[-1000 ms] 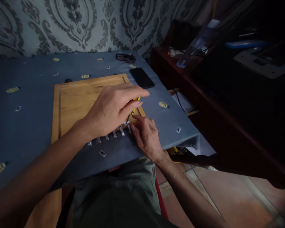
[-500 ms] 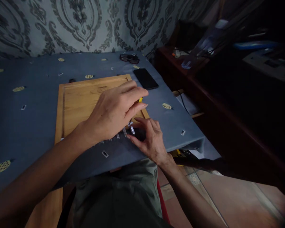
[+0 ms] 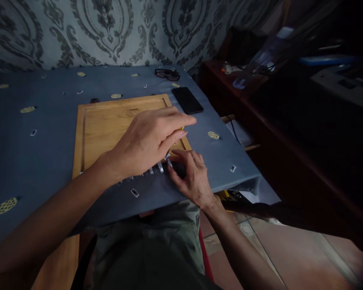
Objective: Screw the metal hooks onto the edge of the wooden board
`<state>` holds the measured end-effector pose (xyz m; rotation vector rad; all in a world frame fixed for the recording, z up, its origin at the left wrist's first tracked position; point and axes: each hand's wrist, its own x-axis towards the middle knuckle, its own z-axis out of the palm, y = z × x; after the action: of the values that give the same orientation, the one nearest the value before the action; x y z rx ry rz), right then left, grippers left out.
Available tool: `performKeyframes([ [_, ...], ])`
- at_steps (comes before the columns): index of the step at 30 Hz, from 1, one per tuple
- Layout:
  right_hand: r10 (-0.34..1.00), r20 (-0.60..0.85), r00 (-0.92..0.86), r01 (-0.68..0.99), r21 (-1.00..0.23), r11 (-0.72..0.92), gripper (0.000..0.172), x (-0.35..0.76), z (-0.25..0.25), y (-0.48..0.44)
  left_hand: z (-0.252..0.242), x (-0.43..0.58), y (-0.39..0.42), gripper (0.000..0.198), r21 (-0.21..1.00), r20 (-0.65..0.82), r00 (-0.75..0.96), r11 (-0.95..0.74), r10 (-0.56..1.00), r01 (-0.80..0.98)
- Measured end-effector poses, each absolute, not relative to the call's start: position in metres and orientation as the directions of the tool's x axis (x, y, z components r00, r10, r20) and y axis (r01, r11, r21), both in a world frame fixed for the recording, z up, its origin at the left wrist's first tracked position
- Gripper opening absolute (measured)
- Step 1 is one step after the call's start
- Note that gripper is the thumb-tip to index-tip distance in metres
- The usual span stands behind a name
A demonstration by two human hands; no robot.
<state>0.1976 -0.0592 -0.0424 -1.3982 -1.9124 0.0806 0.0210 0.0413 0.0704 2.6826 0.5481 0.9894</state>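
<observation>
My left hand [image 3: 149, 139] reaches over a wooden board with a raised rim [image 3: 105, 123]. Thumb and forefinger are closed around a small yellow-handled tool [image 3: 183, 128] that looks like a screwdriver. Most of it is hidden by the hand; its tip end is near a small shiny metal clip [image 3: 168, 161] at the board's near right corner. My right hand [image 3: 192, 175] pinches that clip between thumb and forefinger. Several similar metal clips [image 3: 151, 170] are lined up along the board's near edge, partly covered by my left hand.
A blue patterned cloth [image 3: 39, 161] covers the table. Beyond the board lie a black phone [image 3: 187, 100] and dark glasses [image 3: 167, 74]. On the right stands a dark wooden cabinet [image 3: 248, 102] with a clear plastic bottle [image 3: 264, 56]. A patterned curtain [image 3: 148, 36] hangs behind.
My left forefinger has straightened and slid over the tool's yellow end, so less of it shows. The right fingers have shifted slightly around the clip. The view has moved a little.
</observation>
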Motion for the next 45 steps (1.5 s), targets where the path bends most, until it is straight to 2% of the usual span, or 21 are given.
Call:
performKeyframes([
  [4,0.837,0.534,-0.12,0.788,-0.461,0.407,0.034,0.198,-0.043,-0.059,0.069,0.021,0.041,0.025,0.319,0.573,0.7,-0.903,0.425,0.287],
  [8,0.825,0.552,-0.123,0.792,-0.446,0.417,0.032,0.198,-0.043,-0.059,0.064,0.023,0.042,0.018,0.296,0.637,0.647,-0.908,0.418,0.296],
  [16,0.841,0.525,-0.131,0.802,-0.443,0.401,0.03,0.199,-0.044,-0.059,0.066,0.023,0.045,0.027,0.271,0.587,0.684,-0.902,0.433,0.337],
  [19,0.84,0.527,-0.129,0.801,-0.444,0.402,0.03,0.199,-0.045,-0.059,0.067,0.021,0.043,0.027,0.304,0.578,0.68,-0.892,0.452,0.334],
  [26,0.829,0.543,-0.137,0.805,-0.427,0.412,0.03,0.2,-0.044,-0.059,0.067,0.022,0.039,0.007,0.363,0.572,0.644,-0.861,0.508,0.356],
  [34,0.829,0.546,-0.12,0.792,-0.452,0.412,0.032,0.199,-0.045,-0.058,0.072,0.024,0.04,0.006,0.342,0.57,0.657,-0.869,0.494,0.357],
  [41,0.806,0.575,-0.14,0.8,-0.414,0.435,0.033,0.199,-0.044,-0.058,0.081,0.019,0.05,0.01,0.403,0.495,0.734,-0.872,0.464,0.279],
  [45,0.804,0.579,-0.134,0.803,-0.411,0.43,0.034,0.198,-0.044,-0.058,0.074,0.021,0.047,0.012,0.299,0.545,0.682,-0.873,0.487,0.385],
])
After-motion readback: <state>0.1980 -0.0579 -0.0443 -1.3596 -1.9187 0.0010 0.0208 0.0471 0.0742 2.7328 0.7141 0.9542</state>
